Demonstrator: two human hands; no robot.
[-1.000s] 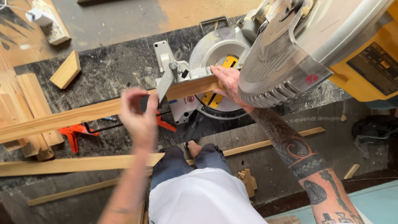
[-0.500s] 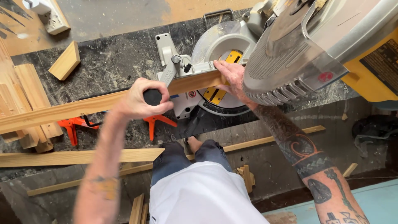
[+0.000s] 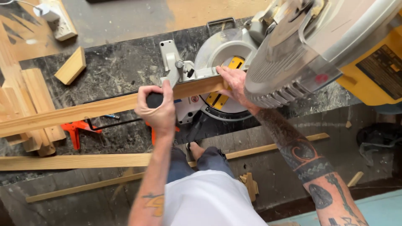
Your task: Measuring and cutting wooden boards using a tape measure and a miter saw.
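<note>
Timber workpiece: long wooden board (image 3: pixel 92 109) lies across the base of the mitre saw (image 3: pixel 234 79), running from the far left edge to just under the saw head, its right end resting against the fence.
Left hand: left hand (image 3: pixel 157 109) is clenched around a black knob (image 3: pixel 154 100) in front of the board, left of the saw base; fingers wrap over the board's near edge.
Right hand: right hand (image 3: pixel 234 86) presses flat on the board's right end at the saw table, fingers spread, not closed around it; partly hidden by the saw head.
Saw head: grey and yellow motor housing (image 3: pixel 326 46) hangs above and right of the saw table.
Clamp: orange clamp (image 3: pixel 79 129) lies on the dark floor, left of the saw and below the board.
Offcuts: stacked wood pieces (image 3: pixel 29 104) far left of the saw; a wedge block (image 3: pixel 71 66) upper left.
Loose strips: two thin strips (image 3: pixel 83 160) lie on the floor nearer the person than the saw.
</note>
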